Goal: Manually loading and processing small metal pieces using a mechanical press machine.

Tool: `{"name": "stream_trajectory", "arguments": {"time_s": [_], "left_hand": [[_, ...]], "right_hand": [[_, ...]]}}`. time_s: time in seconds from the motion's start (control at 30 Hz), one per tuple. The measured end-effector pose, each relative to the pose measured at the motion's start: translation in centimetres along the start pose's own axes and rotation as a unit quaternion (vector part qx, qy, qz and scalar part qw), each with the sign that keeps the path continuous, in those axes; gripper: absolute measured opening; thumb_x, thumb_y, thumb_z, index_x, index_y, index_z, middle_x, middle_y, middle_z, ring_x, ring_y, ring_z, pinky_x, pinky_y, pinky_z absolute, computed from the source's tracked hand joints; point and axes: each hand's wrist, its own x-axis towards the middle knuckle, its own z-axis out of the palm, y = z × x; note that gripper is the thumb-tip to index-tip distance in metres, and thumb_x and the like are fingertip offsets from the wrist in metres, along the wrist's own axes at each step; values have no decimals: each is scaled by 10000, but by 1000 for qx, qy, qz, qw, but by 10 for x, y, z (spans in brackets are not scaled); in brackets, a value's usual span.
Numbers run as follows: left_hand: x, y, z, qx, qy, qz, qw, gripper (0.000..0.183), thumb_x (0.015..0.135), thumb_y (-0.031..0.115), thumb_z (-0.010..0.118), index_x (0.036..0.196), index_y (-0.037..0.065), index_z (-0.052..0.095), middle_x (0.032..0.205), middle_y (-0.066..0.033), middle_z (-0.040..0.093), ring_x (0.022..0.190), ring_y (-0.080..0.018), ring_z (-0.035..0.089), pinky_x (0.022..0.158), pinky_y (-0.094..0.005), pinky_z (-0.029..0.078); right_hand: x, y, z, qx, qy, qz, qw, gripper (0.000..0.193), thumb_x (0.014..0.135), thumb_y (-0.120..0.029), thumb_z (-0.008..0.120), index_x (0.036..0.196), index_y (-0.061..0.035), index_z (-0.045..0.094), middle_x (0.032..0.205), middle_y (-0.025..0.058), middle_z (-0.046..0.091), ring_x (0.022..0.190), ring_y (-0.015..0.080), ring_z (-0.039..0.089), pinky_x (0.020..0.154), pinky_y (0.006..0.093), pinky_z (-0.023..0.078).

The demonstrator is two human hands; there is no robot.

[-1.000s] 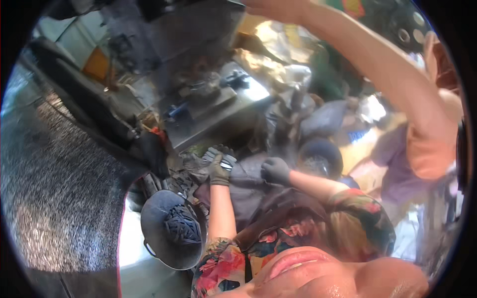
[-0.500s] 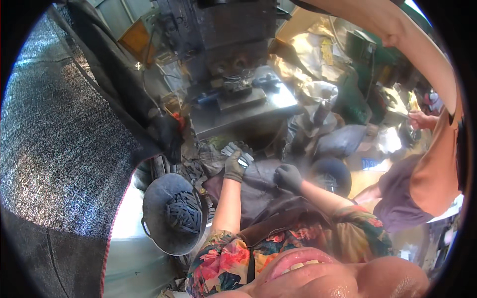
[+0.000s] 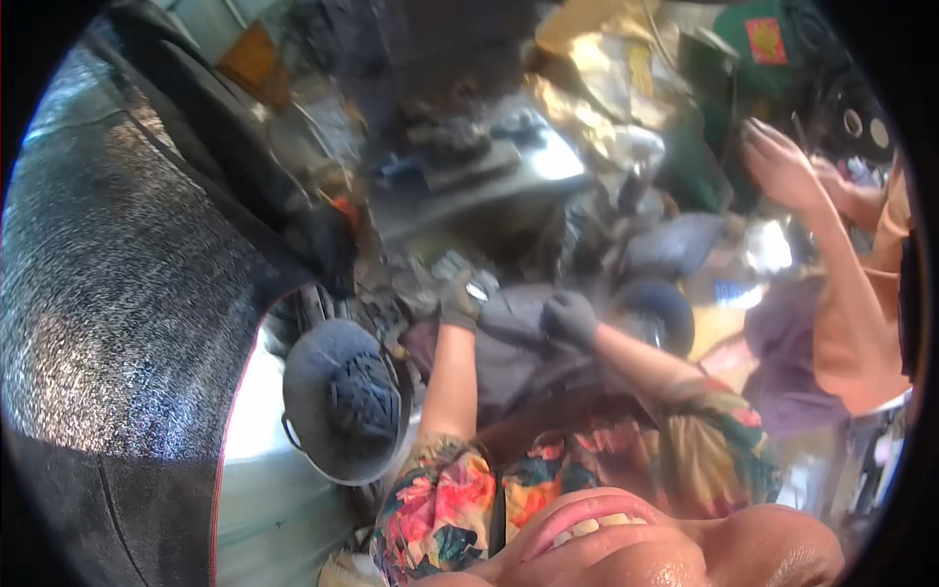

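Observation:
My left hand (image 3: 464, 303), in a dark glove, is closed around a fanned bundle of flat grey metal pieces (image 3: 452, 264). A bright glint shows at its side, and motion blur softens the bundle. To its right, my right hand (image 3: 570, 321), also gloved, is curled into a fist over the dark apron cloth (image 3: 518, 338). Whatever is inside that fist, if anything, is hidden. Close to my left forearm stands a round dark basin (image 3: 333, 460) with many similar dark strips (image 3: 364, 391) heaped in it.
Ahead is a dark machine (image 3: 430, 68) with a metal bed (image 3: 479, 181). Beyond my right hand is a dark bowl (image 3: 660, 313). A co-worker's hand (image 3: 782, 166) is raised at the right. Black mesh cloth (image 3: 147, 293) hangs at the left; crumpled sacks (image 3: 606, 127) lie far right.
The view has shifted slightly and blurred. The co-worker's near arm has dropped from the top edge to the right side. My two hands stay nearly in place, both still closed.

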Motion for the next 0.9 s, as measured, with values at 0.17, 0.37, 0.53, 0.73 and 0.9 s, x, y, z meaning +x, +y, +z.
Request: {"name": "stream_trajectory", "arguments": {"time_s": [0.17, 0.37, 0.53, 0.73, 0.9], "left_hand": [[-18, 5, 54, 37, -65, -38, 997, 202, 925, 57, 487, 1100, 76, 587, 1080, -67, 639, 1026, -246, 591, 994, -495, 429], [-20, 4, 50, 26, -77, -31, 996, 214, 910, 36, 521, 1103, 94, 594, 1114, -56, 635, 1042, -242, 585, 995, -508, 422], [-26, 4, 52, 26, -89, -17, 996, 212, 902, 31, 538, 1093, 99, 601, 1115, -58, 636, 1045, -240, 585, 996, -507, 422], [-29, 1, 56, 11, -65, -28, 997, 242, 887, 10, 541, 1107, 102, 582, 1124, -63, 618, 1042, -240, 578, 1010, -518, 405], [-28, 3, 58, 6, -90, -19, 996, 238, 884, 5, 546, 1097, 106, 583, 1126, -62, 614, 1043, -238, 575, 1009, -513, 405]], "right_hand": [[3, 3, -18, 46, -18, 80, 996, 222, 883, -204, 568, 919, 2, 641, 735, 49, 637, 658, 107, 576, 601, 274, 470], [3, 23, -19, -21, -7, 92, 995, 255, 885, -224, 563, 977, -1, 644, 777, 44, 651, 696, 112, 599, 651, 267, 481], [12, -17, -10, -65, 52, -15, 996, 325, 888, -209, 565, 1142, -14, 618, 817, 51, 671, 723, 112, 604, 680, 265, 486], [126, -172, 39, -165, 92, -222, 957, 494, 878, -270, 579, 1300, -23, 505, 785, 99, 652, 688, 151, 618, 677, 298, 497], [194, -231, 62, -138, 55, -108, 983, 305, 912, -214, 585, 1149, -21, 586, 872, 82, 664, 709, 190, 632, 650, 309, 531]]}}
